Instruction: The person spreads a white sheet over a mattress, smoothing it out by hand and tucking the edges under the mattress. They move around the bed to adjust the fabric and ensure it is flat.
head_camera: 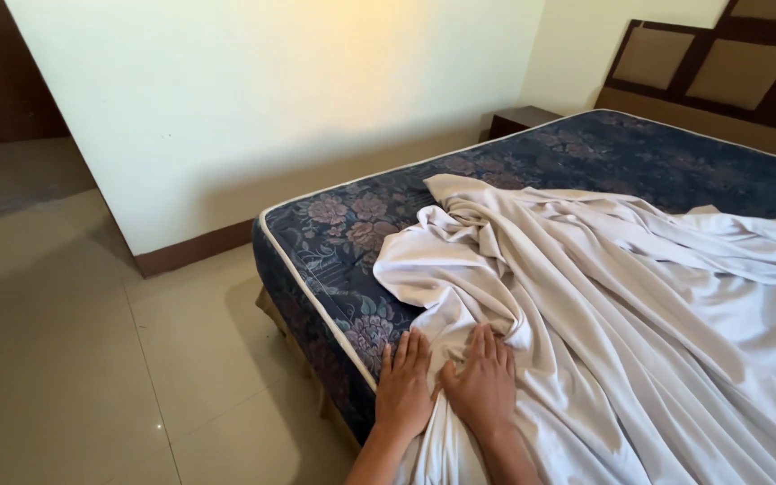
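- Hands first: your left hand and right hand lie side by side, palms down, on the near edge of the white sheet, at the corner of the mattress.
- Fingers of both hands are spread flat and released, grasping nothing; they only press the cloth down.
- Sheet sits bunched in long ridges across the near half of the floral mattress, one fold thrown toward the far left; the blue top shows bare beyond it, up to the headboard.
- Risk, slipping: flat palms give no hold, so if you push or drag from this pose the cloth probably slides under your hands and not with them.
- Risk, sheet on floor: part of the sheet already hangs over the near edge between your forearms; its weight could pull more of it down onto the tiled floor.
- Risk, creases: ridges run away from your hands toward the right; pressing here likely locks them in, not out.
- Risk, corner: your left hand rests half on mattress piping, half on cloth, so uneven pressure may skew the hem.
- Cannot tell whether the hem is tucked anywhere; the far and right edges are out of view.
- Nightstand stands well apart, no snag likely there.
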